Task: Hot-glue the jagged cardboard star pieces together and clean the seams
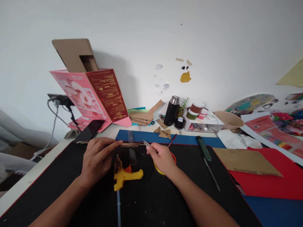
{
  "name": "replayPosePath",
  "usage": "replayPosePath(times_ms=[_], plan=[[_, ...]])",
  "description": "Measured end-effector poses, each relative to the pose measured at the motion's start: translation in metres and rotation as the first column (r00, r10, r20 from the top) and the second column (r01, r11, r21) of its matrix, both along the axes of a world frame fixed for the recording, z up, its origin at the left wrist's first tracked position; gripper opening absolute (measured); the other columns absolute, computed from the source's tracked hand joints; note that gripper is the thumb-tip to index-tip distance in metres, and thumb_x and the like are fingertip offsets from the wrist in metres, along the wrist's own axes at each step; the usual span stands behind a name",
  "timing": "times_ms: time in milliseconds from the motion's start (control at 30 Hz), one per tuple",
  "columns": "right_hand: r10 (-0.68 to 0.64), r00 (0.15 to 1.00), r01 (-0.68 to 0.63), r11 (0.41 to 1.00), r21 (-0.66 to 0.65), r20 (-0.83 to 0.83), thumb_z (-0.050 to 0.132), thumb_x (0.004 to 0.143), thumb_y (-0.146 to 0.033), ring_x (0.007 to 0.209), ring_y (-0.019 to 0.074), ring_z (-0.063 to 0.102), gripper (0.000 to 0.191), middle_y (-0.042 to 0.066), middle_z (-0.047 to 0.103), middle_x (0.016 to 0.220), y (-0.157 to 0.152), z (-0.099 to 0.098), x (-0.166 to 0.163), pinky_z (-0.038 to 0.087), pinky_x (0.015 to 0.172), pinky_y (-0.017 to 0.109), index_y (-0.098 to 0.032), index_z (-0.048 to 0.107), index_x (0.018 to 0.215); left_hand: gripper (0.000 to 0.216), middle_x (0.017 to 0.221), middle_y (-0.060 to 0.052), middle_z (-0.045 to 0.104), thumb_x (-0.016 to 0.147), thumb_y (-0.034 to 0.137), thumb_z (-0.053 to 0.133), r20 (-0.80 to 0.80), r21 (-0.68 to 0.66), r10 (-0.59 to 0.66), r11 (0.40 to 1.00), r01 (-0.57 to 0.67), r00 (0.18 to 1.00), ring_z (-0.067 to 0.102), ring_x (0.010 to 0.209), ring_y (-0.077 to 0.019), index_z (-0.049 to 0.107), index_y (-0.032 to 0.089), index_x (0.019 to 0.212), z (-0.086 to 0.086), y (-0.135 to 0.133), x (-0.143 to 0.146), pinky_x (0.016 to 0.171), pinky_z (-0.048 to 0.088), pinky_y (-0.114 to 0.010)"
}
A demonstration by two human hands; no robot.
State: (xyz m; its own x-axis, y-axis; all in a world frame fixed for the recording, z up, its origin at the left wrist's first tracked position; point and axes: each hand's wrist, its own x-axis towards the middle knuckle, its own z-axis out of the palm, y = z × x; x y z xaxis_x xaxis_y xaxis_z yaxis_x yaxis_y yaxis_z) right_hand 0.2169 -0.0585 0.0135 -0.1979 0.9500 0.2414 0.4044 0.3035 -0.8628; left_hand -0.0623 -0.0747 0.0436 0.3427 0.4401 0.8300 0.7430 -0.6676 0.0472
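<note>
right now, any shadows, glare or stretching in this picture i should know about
Head view: a soft shadow lies on the white wall right of the tan cardboard box; head view: wide-angle stretching toward the edges, no strong glare; head view: the slim silver blades at the right hand show too small for fine detail.

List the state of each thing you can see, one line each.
Scissors, in the right hand, blades seemingly parted
Cardboard strip, against the left hand
Glue gun, lying flat, glue stick inserted
Knife, lying flat, blade out
Flask, upright
Small bottle, upright, capped
Brown jar, lidded
Pink box, standing
</note>
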Motion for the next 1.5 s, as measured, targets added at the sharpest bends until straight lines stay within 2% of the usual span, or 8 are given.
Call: replayPosePath(times_ms=[200,267,367,467,633,800,1233,1500], plan=[[-0.329,0.721,0.263,0.944,-0.198,-0.61,0.071,0.091,-0.064,0.038,0.0096,0.033,0.051,-0.011,0.034,0.045,0.029,0.011,0.034,0.025,0.041,0.024,-0.025,0.05,0.067,0.038,0.102,-0.005,0.072,0.098,0.008,0.061,0.066,0.013,0.052,0.999,-0.053,0.996,0.067,0.093,-0.0228,0.072,0.029,0.128,0.002,0.008,-0.007,0.086,0.052,-0.04],[-0.42,0.54,0.382,0.895,-0.232,-0.73,0.077,0.087,-0.06,0.038,0.0081,0.029,0.054,-0.012,0.032,0.046,0.041,0.016,0.052,0.022,0.038,0.023,-0.026,0.042,0.065,0.038,0.102,-0.005,0.072,0.099,0.008,0.061,0.089,0.02,0.065,0.998,-0.067,0.994,0.068,0.092,-0.0229,0.072,0.029,0.128,0.002,0.01,-0.009,0.086,0.052,-0.04],[-0.443,0.489,0.428,0.872,-0.236,-0.751,0.072,0.089,-0.061,0.037,0.0071,0.024,0.057,-0.012,0.029,0.047,0.051,0.02,0.07,0.019,0.036,0.022,-0.027,0.034,0.065,0.037,0.102,-0.005,0.072,0.099,0.009,0.061,0.097,0.024,0.078,0.996,-0.08,0.992,0.068,0.092,-0.0224,0.071,0.028,0.129,0.002,0.012,-0.01,0.086,0.052,-0.039],[-0.423,0.523,0.387,0.891,-0.236,-0.74,0.077,0.085,-0.06,0.038,0.0073,0.031,0.056,-0.011,0.034,0.047,0.047,0.019,0.063,0.021,0.037,0.022,-0.026,0.038,0.065,0.037,0.102,-0.005,0.072,0.099,0.008,0.061,0.089,0.018,0.078,0.997,-0.08,0.993,0.067,0.092,-0.0218,0.07,0.028,0.129,0.0,0.013,-0.01,0.085,0.052,-0.038],[-0.142,0.826,0.001,0.968,-0.251,-0.545,0.084,0.081,-0.051,0.044,0.0111,0.05,0.036,-0.008,0.055,0.059,0.019,0.01,0.016,0.035,0.044,0.023,-0.021,0.067,0.091,0.038,0.102,-0.005,0.073,0.099,0.011,0.061,0.119,0.006,0.075,0.997,-0.076,0.99,0.067,0.093,-0.0225,0.072,0.03,0.13,0.0,0.01,-0.009,0.085,0.053,-0.039],[0.074,0.919,-0.2,0.935,-0.294,-0.388,0.079,0.087,-0.053,0.042,0.0083,0.051,0.042,-0.008,0.058,0.073,0.002,0.004,-0.003,0.034,0.043,0.023,-0.021,0.068,0.111,0.04,0.102,-0.005,0.071,0.098,0.008,0.062,0.13,0.005,0.059,0.998,-0.06,0.99,0.067,0.093,-0.0223,0.072,0.03,0.13,0.003,0.004,-0.004,0.087,0.053,-0.039],[0.16,0.888,-0.325,0.882,-0.342,-0.431,0.071,0.093,-0.066,0.04,0.0093,0.044,0.048,-0.008,0.055,0.052,-0.004,-0.003,-0.012,0.033,0.046,0.023,-0.018,0.071,0.089,0.04,0.107,-0.006,0.075,0.097,0.003,0.065,0.023,0.019,-0.018,1.0,0.018,1.0,0.069,0.099,-0.0225,0.07,0.027,0.129,0.001,-0.005,0.009,0.088,0.054,-0.039],[-0.151,0.733,-0.081,0.949,-0.305,-0.663,0.077,0.088,-0.069,0.037,0.0081,0.036,0.054,-0.012,0.035,0.045,0.015,0.01,0.01,0.026,0.042,0.023,-0.021,0.061,0.07,0.041,0.106,-0.005,0.072,0.098,0.006,0.063,0.034,-0.007,0.015,1.0,-0.014,0.999,0.069,0.096,-0.0229,0.07,0.03,0.13,-0.001,-0.001,0.005,0.088,0.053,-0.04]])
